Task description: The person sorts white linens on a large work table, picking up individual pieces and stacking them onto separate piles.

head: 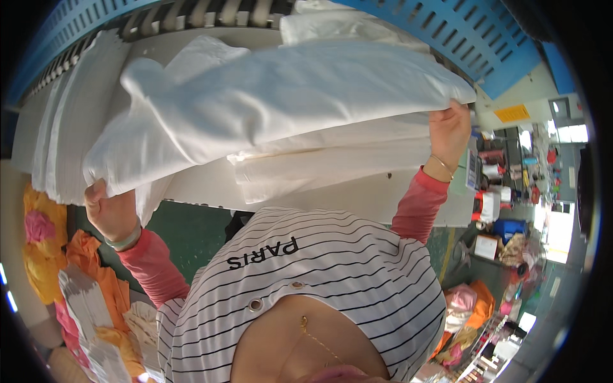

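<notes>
A wide piece of white fabric (pixel 287 91) stretches between my two hands above a pale table (pixel 354 184). My left hand (pixel 111 210) pinches its near left corner, thumb on top. At the far right, my right hand (pixel 451 127) grips the other end of the same cloth. The fabric billows in the middle and its upper left part bulges upward. Beneath it lies another folded white cloth (pixel 287 177), partly covered. Close to my left hand stands a tall stack of folded white cloth (pixel 79 129).
Blue slotted panels (pixel 455 33) rise behind the table, with a row of dark and pale strips (pixel 191 16) at the back. More white cloth (pixel 345 28) lies at the rear. Orange fabric (pixel 103 273) and yellow fabric (pixel 43 249) are piled at lower left. The floor (pixel 187 239) is green.
</notes>
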A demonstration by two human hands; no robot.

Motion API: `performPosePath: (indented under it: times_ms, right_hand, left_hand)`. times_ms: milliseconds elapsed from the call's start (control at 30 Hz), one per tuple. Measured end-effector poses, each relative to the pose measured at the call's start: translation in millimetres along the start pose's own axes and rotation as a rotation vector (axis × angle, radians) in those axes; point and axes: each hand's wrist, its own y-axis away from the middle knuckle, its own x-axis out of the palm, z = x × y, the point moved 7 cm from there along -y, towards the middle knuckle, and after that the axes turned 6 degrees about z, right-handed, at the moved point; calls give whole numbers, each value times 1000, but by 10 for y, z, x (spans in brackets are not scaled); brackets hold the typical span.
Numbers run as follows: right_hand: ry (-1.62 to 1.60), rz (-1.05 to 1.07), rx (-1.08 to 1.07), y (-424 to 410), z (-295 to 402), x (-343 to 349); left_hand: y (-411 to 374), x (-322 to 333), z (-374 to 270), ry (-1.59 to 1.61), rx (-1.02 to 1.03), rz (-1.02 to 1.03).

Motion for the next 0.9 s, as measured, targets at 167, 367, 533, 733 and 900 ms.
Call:
performPosePath:
  times_ms: [167, 367, 533, 733, 900]
  right_hand:
    - [404, 52, 283, 172, -840, -60]
    - [1171, 231, 543, 557, -1349, -464]
    - [1167, 261, 32, 2, -1117, -181]
    - [1276, 829, -261, -422, -1749, 674]
    - [1318, 959, -96, -521, -1888, 694]
  left_hand:
    - [509, -1158, -50, -350, 4, -329]
    - [1004, -1762, 146, -1324, -138, -426]
    - [326, -1470, 231, -1340, -82, -217]
    - [-464, -1883, 656, -1236, -229, -197]
    - [-487, -1797, 647, -1181, -130, -19]
